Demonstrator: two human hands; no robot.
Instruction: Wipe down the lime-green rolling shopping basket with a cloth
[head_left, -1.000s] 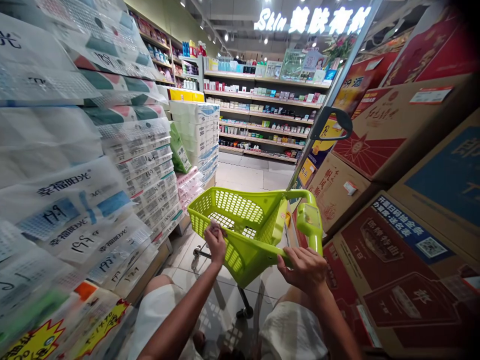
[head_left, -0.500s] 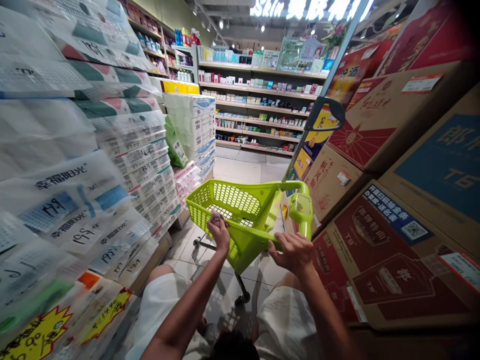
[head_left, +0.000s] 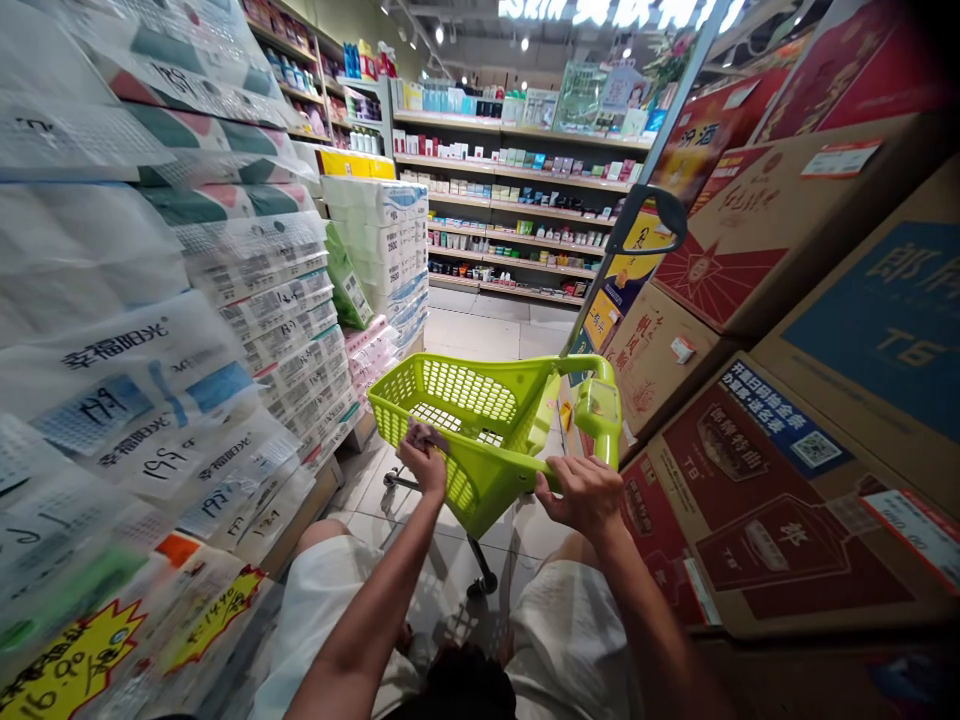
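Observation:
A bright green shopping cart [head_left: 484,485] with a perforated basket stands in front of my knees. My left hand [head_left: 424,468] is closed on a crumpled greyish-purple cloth [head_left: 427,435], which it presses against the near rim of the basket. On the right, my right hand [head_left: 581,492] wraps its fingers over the cart's green frame, near the corner where the handle begins. Through the basket's holes the floor tiles show. The fingertips of my left hand are partly hidden by the cloth.
Stacked tissue packs [head_left: 157,400] with handwritten prices rise close on the left. Cardboard boxes [head_left: 787,500] are piled close on the right. A dark trolley handle [head_left: 651,220] stands behind the cart. Cosmetics shelves [head_left: 517,180] line the back.
My left hand has slid the cloth a little to the left along the basket's near rim. My right hand keeps its hold on the cart. The view has shifted slightly.

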